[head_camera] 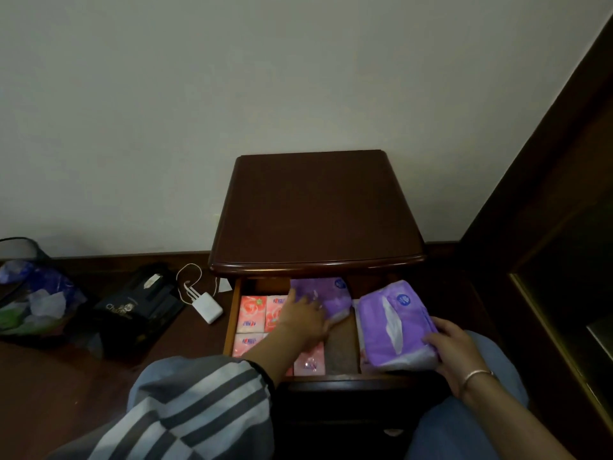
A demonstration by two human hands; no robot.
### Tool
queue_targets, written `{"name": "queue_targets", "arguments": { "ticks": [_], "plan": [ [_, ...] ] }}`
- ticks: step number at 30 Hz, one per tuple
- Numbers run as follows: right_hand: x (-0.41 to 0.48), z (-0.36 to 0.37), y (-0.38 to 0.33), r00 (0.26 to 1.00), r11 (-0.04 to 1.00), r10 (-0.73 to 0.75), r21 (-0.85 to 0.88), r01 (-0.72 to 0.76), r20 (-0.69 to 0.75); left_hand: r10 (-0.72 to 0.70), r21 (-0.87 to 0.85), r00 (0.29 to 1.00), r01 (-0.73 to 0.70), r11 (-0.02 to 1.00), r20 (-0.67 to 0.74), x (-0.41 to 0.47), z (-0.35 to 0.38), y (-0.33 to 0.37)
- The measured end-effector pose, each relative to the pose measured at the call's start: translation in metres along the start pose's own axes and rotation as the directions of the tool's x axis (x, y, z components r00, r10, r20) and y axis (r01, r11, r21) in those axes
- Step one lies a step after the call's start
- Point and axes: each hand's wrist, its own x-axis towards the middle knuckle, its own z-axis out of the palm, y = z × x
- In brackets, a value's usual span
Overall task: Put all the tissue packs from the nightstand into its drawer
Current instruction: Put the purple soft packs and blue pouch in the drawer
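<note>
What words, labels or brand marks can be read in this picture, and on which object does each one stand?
"Ch...": pale script on the dark box on the floor; only the first letters read, the rest is blurred.
Round blue logo on the right purple tissue pack: too blurred to read.
Blue logo on the left purple tissue pack: unreadable.
Red marks on the pink tissue packs: too small to read.
Nothing else carries text.

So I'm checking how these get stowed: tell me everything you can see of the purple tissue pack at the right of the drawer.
The purple tissue pack is a soft, glossy plastic wrapper with a white tissue poking from its top slit and a round blue logo near the far end. It lies lengthwise along the open drawer's right side, near end slightly raised. The right hand grips its near end.
</note>
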Motion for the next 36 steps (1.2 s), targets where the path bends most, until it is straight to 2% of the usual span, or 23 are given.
{"name": "queue_targets", "arguments": {
  "ticks": [5, 9, 12, 16, 19, 21, 24, 26, 29, 32, 34, 36],
  "plan": [
    [0.002, 0.011, -0.002, 1.000, 1.000, 0.017, -0.009, -0.017, 0.022, -0.055, 0.031, 0.998, 0.055, 0.998, 0.025, 0.007, -0.001, -0.011],
    [-0.003, 0.016, -0.004, 0.999, 1.000, 0.028, -0.012, -0.028, 0.033, -0.093, 0.020, 0.995, 0.093, 0.995, -0.033, 0.010, 0.001, -0.016],
    [-0.008, 0.020, -0.004, 0.992, 0.998, 0.063, -0.029, -0.061, 0.113, -0.078, -0.010, 0.992, 0.078, 0.997, -0.102, 0.007, 0.006, -0.020],
    [-0.010, 0.033, -0.002, 0.991, 0.996, 0.052, -0.085, -0.041, 0.125, -0.070, -0.070, 0.984, 0.059, 0.996, -0.167, -0.005, 0.015, -0.021],
    [-0.013, 0.049, 0.004, 0.985, 0.969, -0.002, -0.241, 0.044, 0.172, -0.091, -0.161, 0.977, 0.060, 0.985, -0.191, -0.015, 0.020, -0.023],
    [-0.014, 0.059, 0.005, 0.972, 0.878, -0.070, -0.448, 0.167, 0.226, -0.102, -0.224, 0.979, 0.061, 0.973, -0.176, -0.022, 0.020, -0.021],
    [-0.011, 0.065, 0.004, 0.942, 0.543, -0.132, -0.773, 0.328, 0.307, -0.118, -0.323, 0.977, 0.055, 0.945, -0.180, -0.024, 0.016, -0.014],
    [-0.009, 0.067, 0.005, 0.929, 0.377, -0.118, -0.850, 0.368, 0.350, -0.102, -0.376, 0.971, 0.013, 0.927, -0.217, -0.021, 0.014, -0.008],
    [-0.005, 0.065, 0.003, 0.909, 0.265, -0.105, -0.870, 0.416, 0.403, 0.065, -0.384, 0.985, -0.124, 0.915, -0.163, -0.018, 0.011, 0.004],
    [-0.002, 0.056, -0.003, 0.896, 0.130, -0.149, -0.890, 0.436, 0.418, 0.171, -0.281, 0.984, -0.180, 0.943, -0.056, -0.017, 0.012, 0.013],
    [0.001, 0.050, -0.003, 0.884, 0.141, -0.217, -0.883, 0.448, 0.414, 0.175, -0.197, 0.985, -0.173, 0.965, -0.012, -0.016, 0.012, 0.017],
    [0.002, 0.046, 0.001, 0.840, 0.162, -0.274, -0.838, 0.521, 0.469, 0.139, -0.170, 0.989, -0.130, 0.977, 0.042, -0.016, 0.014, 0.020]
  ]
}}
